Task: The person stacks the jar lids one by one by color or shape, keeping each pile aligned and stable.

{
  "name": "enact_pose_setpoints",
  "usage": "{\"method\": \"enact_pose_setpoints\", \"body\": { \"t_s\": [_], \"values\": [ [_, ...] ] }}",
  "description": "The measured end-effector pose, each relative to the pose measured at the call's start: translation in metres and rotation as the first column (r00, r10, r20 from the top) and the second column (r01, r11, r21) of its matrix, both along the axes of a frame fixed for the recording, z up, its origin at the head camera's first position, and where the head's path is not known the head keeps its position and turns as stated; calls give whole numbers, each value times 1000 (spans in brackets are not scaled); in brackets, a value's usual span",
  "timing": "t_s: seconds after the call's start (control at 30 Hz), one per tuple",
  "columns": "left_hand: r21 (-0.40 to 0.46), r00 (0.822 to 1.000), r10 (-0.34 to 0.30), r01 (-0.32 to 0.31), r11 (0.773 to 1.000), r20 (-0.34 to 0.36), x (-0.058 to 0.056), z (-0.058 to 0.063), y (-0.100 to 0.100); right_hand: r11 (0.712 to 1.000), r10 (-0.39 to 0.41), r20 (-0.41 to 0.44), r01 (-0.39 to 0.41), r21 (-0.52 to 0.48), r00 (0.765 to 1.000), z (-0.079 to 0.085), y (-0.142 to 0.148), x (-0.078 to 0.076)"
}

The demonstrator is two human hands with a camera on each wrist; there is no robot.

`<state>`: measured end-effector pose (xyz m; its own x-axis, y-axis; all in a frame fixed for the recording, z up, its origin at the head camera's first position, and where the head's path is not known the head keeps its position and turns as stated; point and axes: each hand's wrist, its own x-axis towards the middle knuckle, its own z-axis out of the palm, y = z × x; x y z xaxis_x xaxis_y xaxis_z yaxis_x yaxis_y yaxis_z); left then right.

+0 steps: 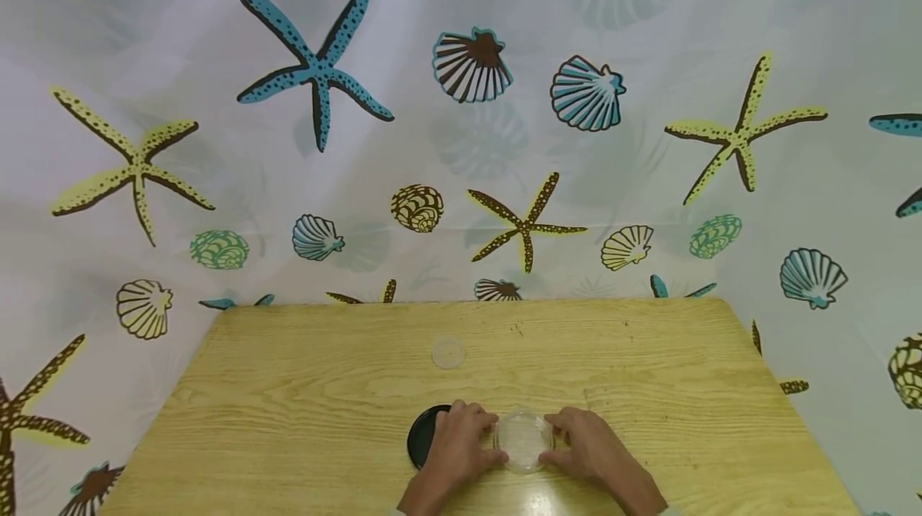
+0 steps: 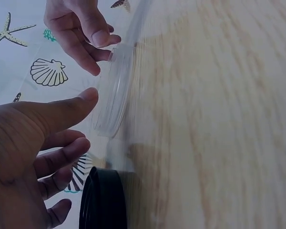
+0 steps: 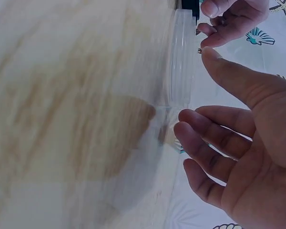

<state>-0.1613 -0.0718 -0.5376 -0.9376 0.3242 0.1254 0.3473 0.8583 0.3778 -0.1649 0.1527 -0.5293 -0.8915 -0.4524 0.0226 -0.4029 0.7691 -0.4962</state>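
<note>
A clear, shallow round plastic dish or lid [image 1: 524, 440] lies flat on the table between both hands. My left hand [image 1: 463, 446] is at its left side, thumb and fingers spread and slightly bent. On the other side my right hand [image 1: 592, 446] mirrors it. In the left wrist view a small gap shows between the left thumb [image 2: 88, 94] and the clear rim. The right wrist view likewise shows relaxed fingers [image 3: 205, 143] just off the rim. A black round lid or dish [image 1: 422, 440] lies partly hidden under the left hand.
Farther back on the wooden table [image 1: 302, 388] lies a smaller clear disc [image 1: 448, 353]. A white cloth printed with starfish and shells [image 1: 403, 140] hangs behind the table and along both sides.
</note>
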Motion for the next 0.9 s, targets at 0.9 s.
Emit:
{"method": "enact_pose_setpoints", "body": {
  "t_s": [0.9],
  "values": [
    [120,998,57,-61,991,36,-11,12,-34,1000,5,6,-5,6,1000,23,-1,-23]
  ]
}}
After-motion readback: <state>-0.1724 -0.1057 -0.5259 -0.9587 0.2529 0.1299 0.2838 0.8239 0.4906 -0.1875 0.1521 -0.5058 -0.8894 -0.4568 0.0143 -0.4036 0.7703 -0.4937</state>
